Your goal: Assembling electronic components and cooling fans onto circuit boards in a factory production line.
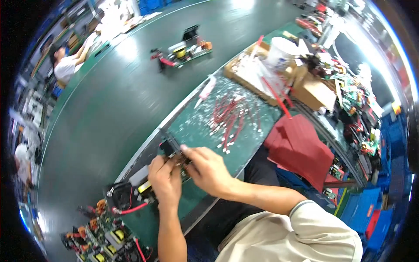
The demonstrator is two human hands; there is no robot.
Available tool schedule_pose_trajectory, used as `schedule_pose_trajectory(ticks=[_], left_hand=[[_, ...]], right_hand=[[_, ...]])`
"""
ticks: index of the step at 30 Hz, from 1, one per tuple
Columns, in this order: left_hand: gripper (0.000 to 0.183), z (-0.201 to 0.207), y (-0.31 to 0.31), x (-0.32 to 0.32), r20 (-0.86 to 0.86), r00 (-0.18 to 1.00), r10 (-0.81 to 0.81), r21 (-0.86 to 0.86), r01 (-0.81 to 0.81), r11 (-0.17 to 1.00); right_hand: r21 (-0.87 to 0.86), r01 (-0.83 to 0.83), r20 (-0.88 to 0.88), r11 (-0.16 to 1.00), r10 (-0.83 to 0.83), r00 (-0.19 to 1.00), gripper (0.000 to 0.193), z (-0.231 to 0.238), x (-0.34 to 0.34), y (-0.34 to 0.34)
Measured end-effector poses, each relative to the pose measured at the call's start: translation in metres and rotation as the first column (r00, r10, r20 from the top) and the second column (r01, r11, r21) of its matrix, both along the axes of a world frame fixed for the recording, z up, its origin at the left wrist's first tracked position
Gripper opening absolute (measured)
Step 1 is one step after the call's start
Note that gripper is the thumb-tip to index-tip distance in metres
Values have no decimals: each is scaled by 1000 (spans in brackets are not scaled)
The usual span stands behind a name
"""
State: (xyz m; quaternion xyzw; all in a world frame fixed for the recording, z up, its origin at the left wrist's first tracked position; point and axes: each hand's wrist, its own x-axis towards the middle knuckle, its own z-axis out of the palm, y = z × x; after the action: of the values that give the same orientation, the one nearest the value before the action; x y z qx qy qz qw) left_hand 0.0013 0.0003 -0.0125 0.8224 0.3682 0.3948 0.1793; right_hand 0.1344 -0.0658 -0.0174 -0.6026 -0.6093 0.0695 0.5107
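A small dark circuit part [171, 148] sits between the two hands, raised just above the green bench [196, 126] near its edge by the conveyor. The left hand [165, 174] closes its fingers around the near end of the part, and the right hand [208, 168] pinches its far end between thumb and forefinger; what the fingertips do underneath cannot be told.

Just below the left hand lies a circuit board [131, 196] with a black fan, a yellow component and a red wire. Further down from it, more boards [100, 244] with yellow transformers and orange coils lie crowded together.

Beyond the right hand, a scatter of red wires with white ends [231, 118] covers the bench mat. Past those stands a shallow cardboard tray [244, 78] holding clear bags and small white parts, with a white tub [281, 52] behind it and a brown cardboard box [314, 94] to its right. A stack of red sheets [301, 148] lies right of the right hand, past the bench edge.

Left of both hands runs the broad dark conveyor belt [113, 109], mostly open, carrying one assembled board [183, 50] far off. Another person [65, 65] works across it.
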Motion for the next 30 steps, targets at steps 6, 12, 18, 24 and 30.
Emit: schedule_pose_trajectory(ticks=[6,12,18,24,30], left_hand=[[20,5,-5,7,-68,998,3,-94,-10,995],[16,11,4,0,-43,999,-2,43,3,999],[19,10,4,-4,21,999,-30,-15,31,999],[21,13,2,-2,-78,991,-108,96,115,989],[21,8,2,-5,-22,990,-140,-77,138,987]], right_hand=[[-39,-62,-157,997,55,986,35,-18,26,11],[-426,102,19,899,-104,994,33,-14,42,35],[-638,-188,-315,747,-30,949,37,16,48,18],[-329,-574,-833,750,57,550,30,2,39,23],[-350,-568,-836,745,26,549,26,-3,35,19]])
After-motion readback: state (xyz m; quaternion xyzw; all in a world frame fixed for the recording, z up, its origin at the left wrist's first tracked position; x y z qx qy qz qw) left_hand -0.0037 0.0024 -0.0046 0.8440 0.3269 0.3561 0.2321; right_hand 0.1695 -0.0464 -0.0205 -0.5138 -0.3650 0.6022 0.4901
